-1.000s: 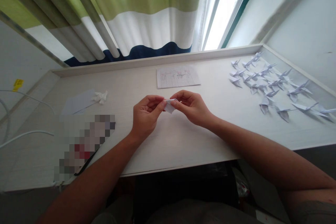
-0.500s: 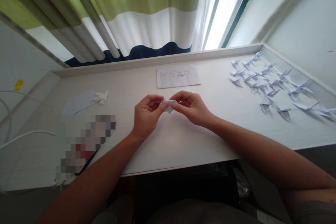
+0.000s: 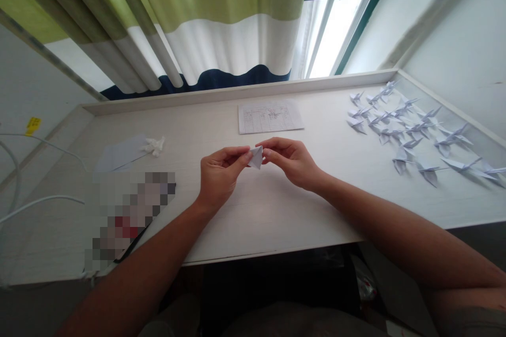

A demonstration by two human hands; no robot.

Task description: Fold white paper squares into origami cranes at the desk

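Right there, between both hands, I had the small white folded-paper piece [image 3: 256,158], tip downward: the left hand [image 3: 220,171] pinched it, and the right hand [image 3: 295,163] sat at its right edge, gripping or not, I couldn't tell. Beyond, a white gridded paper sheet [image 3: 271,118]; off right, white folded-paper cranes [image 3: 419,129] crowded the whitish raised-rim table [image 3: 256,221].

A white desk [image 3: 284,221], rimmed at the far side, is flanked by pale walls [image 3: 466,37]. The barred window [image 3: 334,37] is partly covered by a green-white-blue curtain [image 3: 221,0]; daylight is admitted at the far right.
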